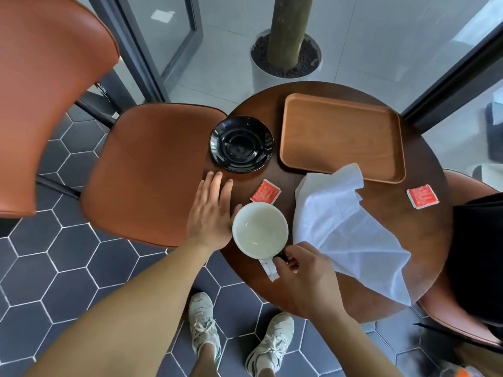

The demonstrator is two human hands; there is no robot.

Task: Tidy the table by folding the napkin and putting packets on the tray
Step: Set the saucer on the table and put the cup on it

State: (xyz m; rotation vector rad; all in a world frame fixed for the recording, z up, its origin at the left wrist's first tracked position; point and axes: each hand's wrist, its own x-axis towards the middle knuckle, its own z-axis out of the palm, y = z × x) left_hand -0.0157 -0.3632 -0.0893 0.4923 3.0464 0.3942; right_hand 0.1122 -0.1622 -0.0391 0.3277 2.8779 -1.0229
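Note:
A crumpled white napkin (340, 229) lies unfolded across the right half of the round dark table (424, 240), one corner overlapping the wooden tray (340, 137) at the back. One red packet (265, 192) lies just behind the cup; another red packet (422, 196) sits near the right edge. A white paper packet (269, 269) pokes out under the cup. My right hand (304, 273) pinches the dark handle of the white-lined cup (260, 229). My left hand (212, 210) is flat with fingers spread, beside the cup's left side.
A black saucer (241, 144) stands left of the tray. An orange chair (152, 172) presses against the table's left side, another sits at the right with a black bag (479, 254). A potted trunk (285, 55) stands behind the table.

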